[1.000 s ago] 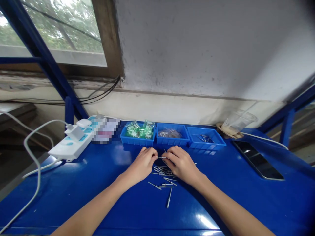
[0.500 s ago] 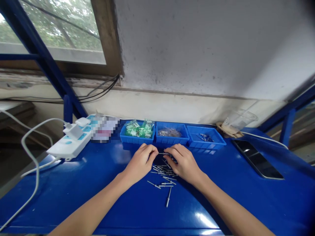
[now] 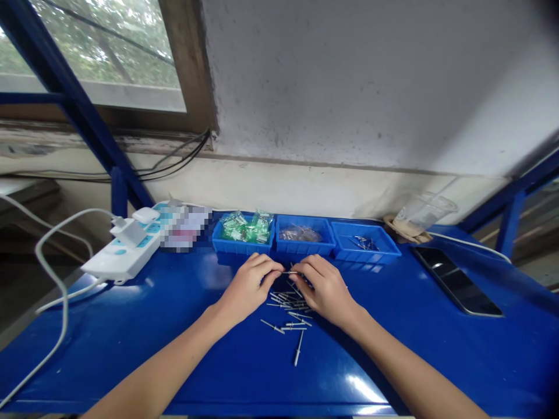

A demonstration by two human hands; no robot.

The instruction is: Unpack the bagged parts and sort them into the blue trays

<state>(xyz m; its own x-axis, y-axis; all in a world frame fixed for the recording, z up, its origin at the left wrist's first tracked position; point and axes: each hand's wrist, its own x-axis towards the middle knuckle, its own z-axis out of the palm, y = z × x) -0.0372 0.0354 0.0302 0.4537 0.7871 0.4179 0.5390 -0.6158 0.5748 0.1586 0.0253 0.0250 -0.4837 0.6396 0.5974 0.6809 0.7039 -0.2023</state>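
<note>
1. One slim metal rivet (image 3: 287,272) lies crosswise in the narrow gap between my left hand (image 3: 248,285) and my right hand (image 3: 325,288).
2. At its 9 o'clock, my left thumb and finger pinch one end, closed together.
3. At its 3 o'clock, my right fingers, curled and nearly closed, grip the other end; whether they also hold the metal showing beneath them, I cannot tell.
4. At 6 o'clock, loose rivets (image 3: 298,348) scatter over the blue counter (image 3: 196,361).
5. Beyond my hands, the left tray (image 3: 238,247) stands at 10 o'clock, the middle tray (image 3: 301,247) near 12, the right tray (image 3: 371,255) at 2.
6. Well apart, a phone (image 3: 456,282) rests at 3.
</note>
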